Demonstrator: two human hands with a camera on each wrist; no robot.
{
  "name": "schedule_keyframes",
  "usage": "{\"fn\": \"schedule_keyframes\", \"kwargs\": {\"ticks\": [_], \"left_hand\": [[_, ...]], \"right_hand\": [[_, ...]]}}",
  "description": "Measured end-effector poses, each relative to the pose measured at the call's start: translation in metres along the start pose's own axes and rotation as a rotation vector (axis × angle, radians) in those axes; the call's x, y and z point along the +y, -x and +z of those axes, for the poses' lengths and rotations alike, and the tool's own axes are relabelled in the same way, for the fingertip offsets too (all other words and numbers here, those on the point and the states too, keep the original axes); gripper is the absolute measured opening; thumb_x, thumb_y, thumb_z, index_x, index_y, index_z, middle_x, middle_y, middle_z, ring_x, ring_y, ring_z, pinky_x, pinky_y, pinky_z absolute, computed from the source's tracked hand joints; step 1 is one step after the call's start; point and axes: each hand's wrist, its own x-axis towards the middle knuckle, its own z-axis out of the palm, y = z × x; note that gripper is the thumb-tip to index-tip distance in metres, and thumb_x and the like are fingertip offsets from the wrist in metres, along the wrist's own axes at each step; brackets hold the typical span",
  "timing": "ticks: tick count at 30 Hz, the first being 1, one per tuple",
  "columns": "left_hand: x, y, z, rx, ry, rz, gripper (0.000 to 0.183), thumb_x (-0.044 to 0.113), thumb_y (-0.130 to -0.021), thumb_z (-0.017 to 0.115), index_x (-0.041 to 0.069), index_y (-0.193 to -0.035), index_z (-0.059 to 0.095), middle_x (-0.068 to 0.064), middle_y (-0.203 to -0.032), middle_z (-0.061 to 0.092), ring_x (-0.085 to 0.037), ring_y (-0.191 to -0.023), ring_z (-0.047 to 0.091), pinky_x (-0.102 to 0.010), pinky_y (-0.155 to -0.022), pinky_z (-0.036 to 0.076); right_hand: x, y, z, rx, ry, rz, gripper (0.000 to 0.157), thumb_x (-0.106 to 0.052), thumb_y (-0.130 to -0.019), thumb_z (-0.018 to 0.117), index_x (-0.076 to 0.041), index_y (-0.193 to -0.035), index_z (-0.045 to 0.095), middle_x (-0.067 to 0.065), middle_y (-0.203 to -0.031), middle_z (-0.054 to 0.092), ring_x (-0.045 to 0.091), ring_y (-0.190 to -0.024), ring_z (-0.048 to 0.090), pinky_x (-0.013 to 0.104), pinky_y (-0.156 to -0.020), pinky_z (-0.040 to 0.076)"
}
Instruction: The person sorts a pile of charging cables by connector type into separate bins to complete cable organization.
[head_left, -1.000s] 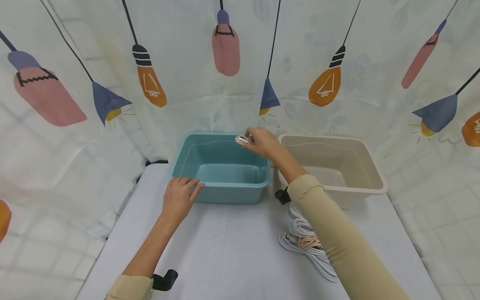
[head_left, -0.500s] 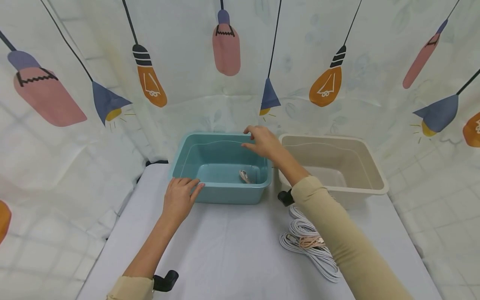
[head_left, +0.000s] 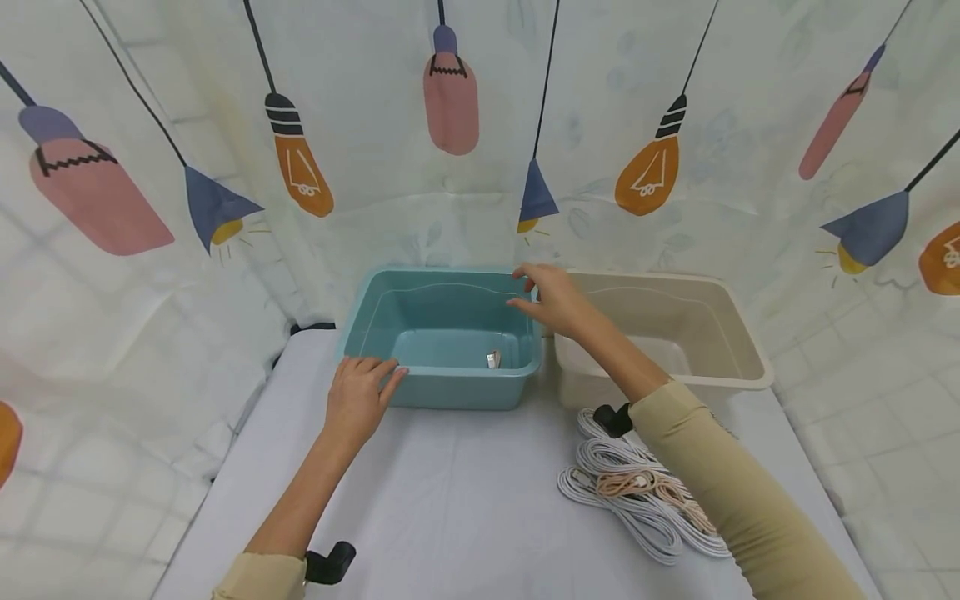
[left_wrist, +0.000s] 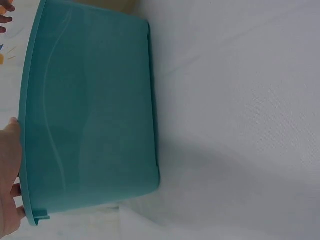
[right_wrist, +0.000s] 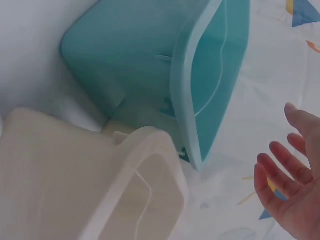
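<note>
"What are the fingers doing at the left?"

"Those of the left hand [head_left: 356, 397] are loose and rest along the near rim of the blue bin [head_left: 457, 389], towards its left corner. A black wrist mount [head_left: 330, 563] sits further near, by the cuff."

"And in that bin?"

"A small pink-and-white bundle [head_left: 493, 359] lies on the floor, near and to the right. It's too small to make out in detail."

"Now the right hand [head_left: 552, 300]?"

"Up at the bin's far right corner, over the gap between the two bins. Its thumb stands wide of the fingers, which are loosely curved and spread; the right wrist view shows them apart from both rims."

"What's on the tabletop [head_left: 465, 483] below that arm?"

"White cables [head_left: 637, 525], coiled and heaped, with peach cables [head_left: 624, 485] lying across them. The right sleeve [head_left: 720, 467] hides part of the heap."

"Furthest right?"

"The beige bin [head_left: 712, 382], just beside the blue one and on the far side of the cables. Behind both hangs a pale curtain [head_left: 450, 183] printed with lamps."
</note>
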Motion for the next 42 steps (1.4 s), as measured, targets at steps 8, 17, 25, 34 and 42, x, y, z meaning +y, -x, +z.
{"fn": "schedule_keyframes", "kwargs": {"ticks": [8,17,25,34,42], "left_hand": [[0.001,0.0,0.0,-0.007,-0.001,-0.009,0.025,0.014,-0.093,0.081,-0.005,-0.11,0.079,-0.024,-0.106,0.077,-0.048,-0.108,0.068,-0.072,-0.111,0.043],[0.0,0.002,0.0,0.005,-0.005,-0.001,0.025,0.014,-0.093,0.081,-0.005,-0.11,0.079,-0.024,-0.105,0.077,-0.048,-0.107,0.068,-0.072,-0.109,0.045],[0.001,0.003,-0.001,-0.013,-0.003,-0.022,0.026,0.014,-0.094,0.081,-0.005,-0.111,0.079,-0.023,-0.106,0.077,-0.048,-0.109,0.068,-0.072,-0.111,0.043],[0.0,0.003,0.001,0.015,-0.004,0.001,0.024,0.014,-0.093,0.081,-0.005,-0.108,0.08,-0.023,-0.104,0.077,-0.048,-0.106,0.068,-0.073,-0.108,0.045],[0.001,0.002,0.0,-0.009,-0.002,-0.016,0.025,0.015,-0.094,0.081,-0.004,-0.11,0.079,-0.023,-0.106,0.077,-0.048,-0.109,0.067,-0.072,-0.111,0.042]], "right_hand": [[0.009,0.03,-0.001,0.046,-0.028,-0.033,0.039,-0.016,-0.098,0.078,0.001,-0.131,0.066,0.021,-0.109,0.071,0.034,-0.091,0.067,0.045,-0.081,0.06],[0.013,0.063,0.002,0.103,-0.033,-0.071,0.038,-0.016,-0.097,0.079,-0.001,-0.13,0.069,0.016,-0.105,0.072,0.033,-0.091,0.068,0.044,-0.08,0.06],[0.02,0.092,0.009,0.153,-0.021,-0.11,0.036,-0.012,-0.093,0.082,-0.002,-0.126,0.07,0.014,-0.103,0.072,0.03,-0.089,0.068,0.042,-0.078,0.06],[0.029,0.118,0.018,0.174,-0.026,-0.136,0.038,-0.01,-0.092,0.083,0.001,-0.126,0.07,0.015,-0.102,0.073,0.032,-0.089,0.07,0.043,-0.077,0.061],[0.039,0.142,0.025,0.147,-0.032,-0.147,0.036,-0.008,-0.093,0.081,-0.002,-0.127,0.07,0.009,-0.104,0.073,0.026,-0.093,0.069,0.043,-0.079,0.062]]}}
